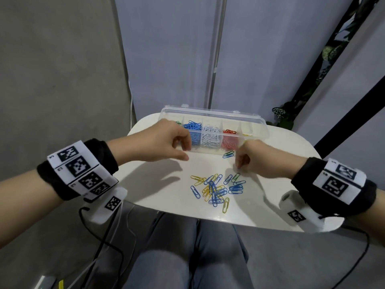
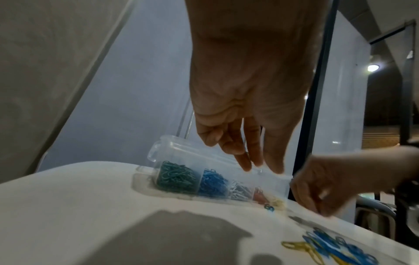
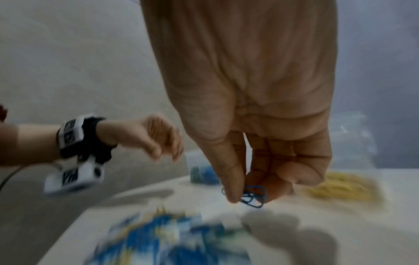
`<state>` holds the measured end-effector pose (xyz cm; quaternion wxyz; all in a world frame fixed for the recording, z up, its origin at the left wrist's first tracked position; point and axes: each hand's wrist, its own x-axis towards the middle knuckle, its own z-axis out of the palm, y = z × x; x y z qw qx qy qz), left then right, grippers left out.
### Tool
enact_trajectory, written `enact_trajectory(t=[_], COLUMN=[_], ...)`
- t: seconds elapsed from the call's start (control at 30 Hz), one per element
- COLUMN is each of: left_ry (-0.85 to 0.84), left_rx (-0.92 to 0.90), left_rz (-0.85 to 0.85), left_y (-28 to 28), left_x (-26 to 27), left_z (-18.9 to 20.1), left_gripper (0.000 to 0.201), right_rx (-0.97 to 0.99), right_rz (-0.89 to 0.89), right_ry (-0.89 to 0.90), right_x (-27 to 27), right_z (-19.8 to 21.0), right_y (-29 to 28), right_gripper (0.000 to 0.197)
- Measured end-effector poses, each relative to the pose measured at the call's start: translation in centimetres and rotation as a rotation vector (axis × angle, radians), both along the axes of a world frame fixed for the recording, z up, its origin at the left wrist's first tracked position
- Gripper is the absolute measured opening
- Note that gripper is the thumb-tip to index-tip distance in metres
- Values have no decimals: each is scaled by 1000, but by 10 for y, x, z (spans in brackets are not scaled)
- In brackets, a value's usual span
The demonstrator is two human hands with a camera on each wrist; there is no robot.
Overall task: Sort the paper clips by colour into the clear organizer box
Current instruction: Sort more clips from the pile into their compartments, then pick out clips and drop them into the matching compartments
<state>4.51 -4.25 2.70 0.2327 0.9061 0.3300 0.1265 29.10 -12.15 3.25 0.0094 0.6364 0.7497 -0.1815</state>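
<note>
The clear organizer box (image 1: pixel 210 114) stands open at the back of the white table (image 1: pixel 162 192), its compartments holding green (image 2: pixel 176 177), blue (image 1: pixel 192 128), white (image 1: pixel 210 134), red (image 1: pixel 229 139) and yellow (image 2: pixel 279 203) clips. My left hand (image 1: pixel 186 151) hovers over the box's left end with relaxed fingers (image 2: pixel 247 165) and holds nothing. My right hand (image 1: pixel 239 166) is low over the table in front of the box's right end. Its thumb and forefinger pinch a few blue paper clips (image 3: pixel 257 201). A loose pile of blue and yellow clips (image 1: pixel 216 189) lies near the front edge.
A green and a blue clip (image 1: pixel 228 154) lie just before the box. The table is small and rounded, with my grey-trousered legs (image 1: pixel 187 257) under its front edge. Cables (image 1: pixel 100 236) hang at the left. A black frame (image 1: pixel 343 122) and plants stand at the right.
</note>
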Motion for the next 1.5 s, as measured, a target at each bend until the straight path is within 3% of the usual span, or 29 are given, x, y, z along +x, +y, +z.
enact_trajectory(t=[0.1,0.27,0.47,0.6,0.77,0.93,1.03,1.17,1.27,1.37,1.5], left_ry=[98,207,273,295,332,321,293,233,160,94,-17], left_rx=[-50,-47,-7,-19,13,39,68,73,-18,-117,-264], left_rz=[-98,-280,-357,-364,-337,-341,-334,-297,-241,-181,-89], left_y=[-8,-22,-32,-28,-22,-25,-25,-25,-25,-22,-19], left_x=[2,14,23,27,36,35,30,26,26,30,38], left_z=[-5,-17,-27,-30,-30,-31,-34,-36,-33,-30,-27], left_gripper=[23,28,28,17,10,8,6,4,6,5,3], right_rx=[119,256,332,252,-82,-247,-296,-184,-38,-26,4], right_rz=[-24,-114,-155,13,75,214,314,189,43,-9,-13], right_ry=[135,403,436,253,-5,-76,-1,132,107,78,-7], right_x=[-16,-49,-50,-23,9,9,2,4,13,15,8], right_z=[24,40,38,35,9,-4,-4,-1,-5,-12,-21], right_y=[27,83,88,36,-1,-14,-24,-32,-33,-36,-35], right_gripper=[15,10,10,15,49,62,65,59,43,26,31])
